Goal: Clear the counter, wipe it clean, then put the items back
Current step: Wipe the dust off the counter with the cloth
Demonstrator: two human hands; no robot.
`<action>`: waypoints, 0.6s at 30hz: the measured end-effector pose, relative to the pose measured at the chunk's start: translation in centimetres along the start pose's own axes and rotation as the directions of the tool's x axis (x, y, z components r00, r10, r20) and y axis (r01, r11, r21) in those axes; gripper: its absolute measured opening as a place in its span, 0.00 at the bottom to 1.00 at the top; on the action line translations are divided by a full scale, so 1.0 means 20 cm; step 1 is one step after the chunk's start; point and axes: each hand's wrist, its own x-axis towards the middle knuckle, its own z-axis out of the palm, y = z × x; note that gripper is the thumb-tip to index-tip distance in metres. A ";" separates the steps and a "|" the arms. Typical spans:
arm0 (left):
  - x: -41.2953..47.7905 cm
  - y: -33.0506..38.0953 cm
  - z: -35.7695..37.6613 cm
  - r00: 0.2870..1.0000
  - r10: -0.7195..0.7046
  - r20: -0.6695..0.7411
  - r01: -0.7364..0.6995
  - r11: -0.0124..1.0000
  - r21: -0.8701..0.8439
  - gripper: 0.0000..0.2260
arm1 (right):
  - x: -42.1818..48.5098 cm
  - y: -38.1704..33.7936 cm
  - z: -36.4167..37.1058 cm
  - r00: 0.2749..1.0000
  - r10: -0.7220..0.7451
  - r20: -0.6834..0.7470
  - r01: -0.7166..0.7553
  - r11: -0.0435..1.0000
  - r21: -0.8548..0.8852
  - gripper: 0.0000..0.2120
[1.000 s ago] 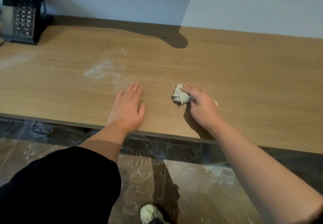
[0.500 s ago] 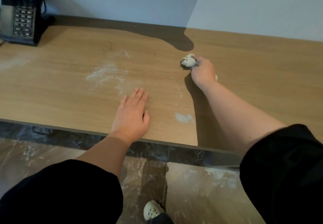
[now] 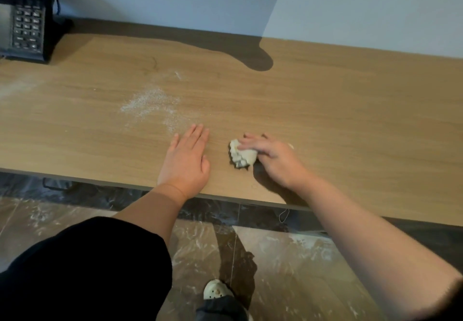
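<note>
A wooden counter (image 3: 338, 110) runs across the view. My right hand (image 3: 274, 160) grips a crumpled white wad of tissue (image 3: 241, 156) and presses it on the counter near the front edge. My left hand (image 3: 186, 162) lies flat, palm down, just left of the wad, fingers straight and pointing away from me. A patch of white powder (image 3: 152, 105) is spread over the wood beyond my left fingertips. A fainter dusty smear (image 3: 15, 87) shows at the far left.
A black desk telephone (image 3: 23, 20) stands at the back left corner against the pale wall. Below the counter's front edge is a marbled floor dusted with white powder (image 3: 300, 248), and my shoe (image 3: 216, 292) shows at the bottom.
My right hand pulled the wad back from the far middle of the counter toward the front edge. The small white pile that lay near the edge is gone. My left hand stayed put.
</note>
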 end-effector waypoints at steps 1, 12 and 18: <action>0.00 0.00 0.00 1.000 -0.002 0.000 0.002 1.000 -0.001 0.27 | -0.07 -0.01 0.03 1.000 -0.015 0.020 0.015 1.000 0.001 0.21; 0.00 -0.01 0.03 0.999 0.003 -0.051 -0.006 0.998 -0.059 0.27 | 0.24 0.15 -0.17 0.907 0.215 -0.363 -0.236 0.972 -0.014 0.27; 0.00 -0.01 0.03 0.998 0.006 -0.065 -0.010 0.998 -0.059 0.27 | 0.14 0.09 -0.07 0.978 0.088 -0.187 -0.103 0.992 -0.071 0.27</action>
